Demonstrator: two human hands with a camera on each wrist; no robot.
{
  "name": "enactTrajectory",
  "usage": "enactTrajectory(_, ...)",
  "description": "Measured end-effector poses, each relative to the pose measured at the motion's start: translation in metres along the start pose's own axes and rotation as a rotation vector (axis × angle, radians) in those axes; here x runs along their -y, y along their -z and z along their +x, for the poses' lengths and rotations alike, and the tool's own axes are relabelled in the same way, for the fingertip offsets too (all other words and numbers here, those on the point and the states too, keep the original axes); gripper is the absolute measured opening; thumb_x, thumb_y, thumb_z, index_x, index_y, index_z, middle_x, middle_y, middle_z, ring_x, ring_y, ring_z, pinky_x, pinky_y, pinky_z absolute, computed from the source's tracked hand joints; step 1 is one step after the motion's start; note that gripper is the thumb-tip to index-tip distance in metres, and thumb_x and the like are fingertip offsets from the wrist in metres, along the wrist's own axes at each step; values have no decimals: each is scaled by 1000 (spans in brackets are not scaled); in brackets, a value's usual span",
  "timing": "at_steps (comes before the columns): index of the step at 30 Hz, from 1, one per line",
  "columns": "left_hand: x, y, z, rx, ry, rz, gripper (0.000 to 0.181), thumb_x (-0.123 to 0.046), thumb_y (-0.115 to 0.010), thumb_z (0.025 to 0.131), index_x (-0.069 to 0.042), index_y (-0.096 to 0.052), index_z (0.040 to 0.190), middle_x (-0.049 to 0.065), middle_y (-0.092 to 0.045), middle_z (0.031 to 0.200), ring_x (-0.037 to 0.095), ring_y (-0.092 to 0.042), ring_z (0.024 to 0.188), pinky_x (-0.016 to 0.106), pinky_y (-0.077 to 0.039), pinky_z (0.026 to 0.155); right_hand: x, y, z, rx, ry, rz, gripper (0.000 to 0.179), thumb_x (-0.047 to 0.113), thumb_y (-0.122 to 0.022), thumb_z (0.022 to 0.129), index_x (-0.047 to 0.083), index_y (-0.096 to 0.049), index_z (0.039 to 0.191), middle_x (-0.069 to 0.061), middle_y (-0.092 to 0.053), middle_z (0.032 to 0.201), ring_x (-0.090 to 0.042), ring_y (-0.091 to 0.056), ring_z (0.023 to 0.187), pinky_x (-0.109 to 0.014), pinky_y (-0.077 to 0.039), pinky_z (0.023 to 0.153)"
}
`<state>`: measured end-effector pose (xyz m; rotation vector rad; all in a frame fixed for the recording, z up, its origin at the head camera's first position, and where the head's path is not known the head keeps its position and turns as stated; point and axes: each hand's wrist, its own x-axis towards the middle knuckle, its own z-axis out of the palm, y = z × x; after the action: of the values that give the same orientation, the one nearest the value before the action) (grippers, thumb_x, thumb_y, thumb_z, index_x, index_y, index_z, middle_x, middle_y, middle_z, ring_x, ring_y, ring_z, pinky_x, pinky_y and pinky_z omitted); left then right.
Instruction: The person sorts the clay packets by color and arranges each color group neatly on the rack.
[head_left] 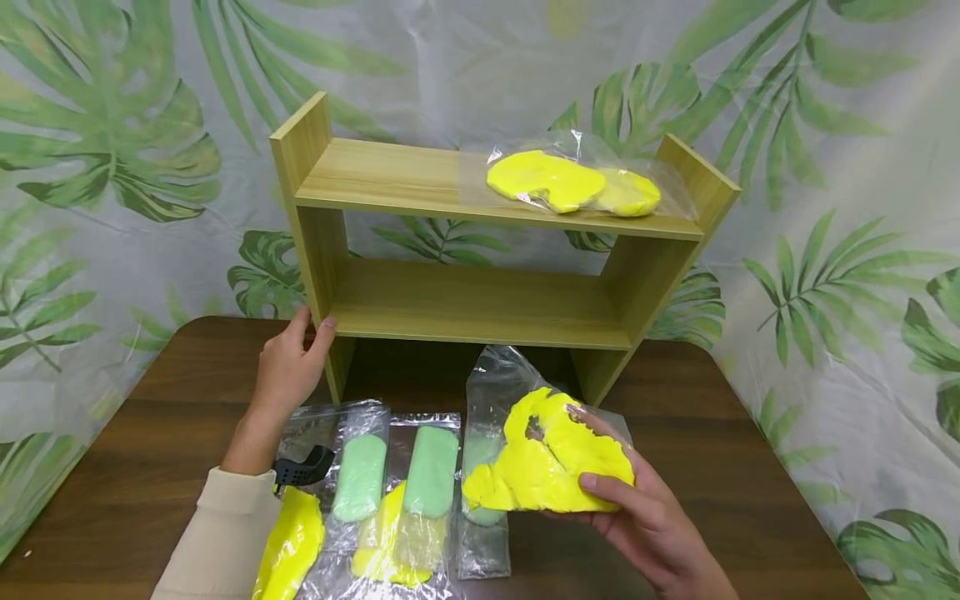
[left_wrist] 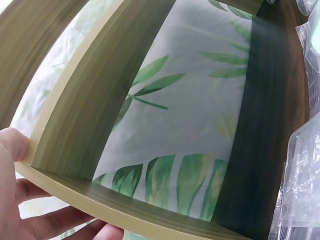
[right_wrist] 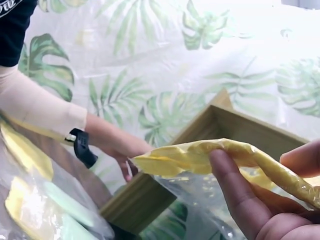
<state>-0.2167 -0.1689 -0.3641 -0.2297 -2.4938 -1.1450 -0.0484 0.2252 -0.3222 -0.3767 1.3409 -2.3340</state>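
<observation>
Because behind yellow sheet (head_left: 558,471), green slab (head_left: 482,451) part-hidden.

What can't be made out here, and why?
Head: part of rightmost green piece, behind the held yellow sheet.
Head: lower end of leftmost yellow piece, past the bottom edge.
Left wrist: part of the left hand, past the left edge.
Right wrist: lettering on dark sleeve, cut by left edge.

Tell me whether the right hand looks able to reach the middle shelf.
Probably yes: the middle shelf has an open front, though the right hand holds a yellow slab.
</observation>
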Motion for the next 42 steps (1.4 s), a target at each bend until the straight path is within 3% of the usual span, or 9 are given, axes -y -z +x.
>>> enactTrajectory(9, -2, 1, -1, 7, 14, 6, 35, -41, -39, 102, -7, -47, 103, 9, -49, 71, 21, -43, 56, 35, -34, 53, 11, -11, 3, 10, 96, -38, 58, -10, -29, 97, 12, -24, 151, -13, -41, 132, -27, -57, 110, -41, -48, 94)
enactTrajectory(17, 1, 0, 0, -3, 7, 3, 36, -42, -40, 102, -7, -49, 107, 9, -52, 74, 23, -46, 59, 36, -36, 55, 26, -19, 3, 56, 254, -129, 60, -15, -26, 95, 6, -22, 151, -15, -35, 140, -27, -56, 112, -39, -49, 92)
enactTrajectory(27, 1, 1, 0, 5, -6, -15, 38, -41, -40, 103, -4, -48, 108, 9, -48, 70, 22, -43, 55, 36, -34, 52, 50, -28, 7, 37, 362, -242, 61, -18, -27, 93, 5, -28, 149, -12, -35, 140, -22, -52, 115, -34, -48, 94)
enactTrajectory(38, 0, 0, 0, 9, -8, -14, 40, -41, -40, 103, -4, -49, 116, 10, -50, 72, 22, -43, 54, 35, -35, 51, 76, -43, 15, 116, 460, -258, 62, -21, -24, 90, -1, -26, 149, -17, -34, 140, -26, -48, 117, -37, -48, 94)
enactTrajectory(42, 1, -1, 0, 6, -6, -13, 43, -42, -39, 103, -5, -50, 122, 10, -54, 74, 21, -44, 55, 35, -36, 52, 85, -51, 22, 104, 505, -273, 62, -22, -27, 89, -2, -30, 147, -19, -35, 139, -27, -50, 115, -38, -49, 92)
